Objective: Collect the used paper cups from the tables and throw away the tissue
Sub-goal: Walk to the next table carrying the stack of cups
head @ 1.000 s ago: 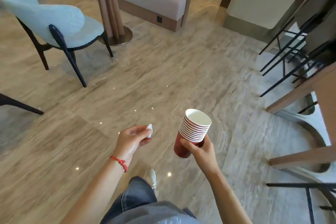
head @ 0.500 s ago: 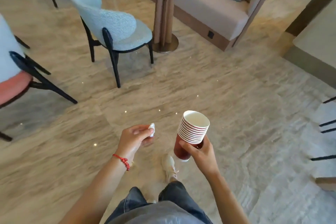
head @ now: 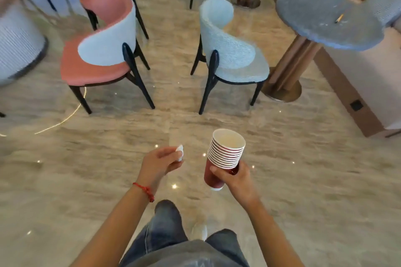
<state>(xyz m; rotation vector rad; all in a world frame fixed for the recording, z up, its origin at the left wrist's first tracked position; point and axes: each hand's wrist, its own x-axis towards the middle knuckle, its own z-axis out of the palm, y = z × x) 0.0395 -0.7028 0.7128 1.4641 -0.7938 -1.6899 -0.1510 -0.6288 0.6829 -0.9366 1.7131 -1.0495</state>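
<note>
Red cups with white rims, a white tissue, a red wristband, pink-and-pale-blue chair, veined beige floor.

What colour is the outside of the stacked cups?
Dark red, white rims, on the cups in the head view.

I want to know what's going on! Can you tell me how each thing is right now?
Left hand: pinching the tissue.
Tissue: crumpled small, held.
Right hand: gripping the cup stack.
Cup stack: nested, tilted, top cup looks empty.
Pink chair: upright, unoccupied.
Grey chair: upright, unoccupied.
</note>
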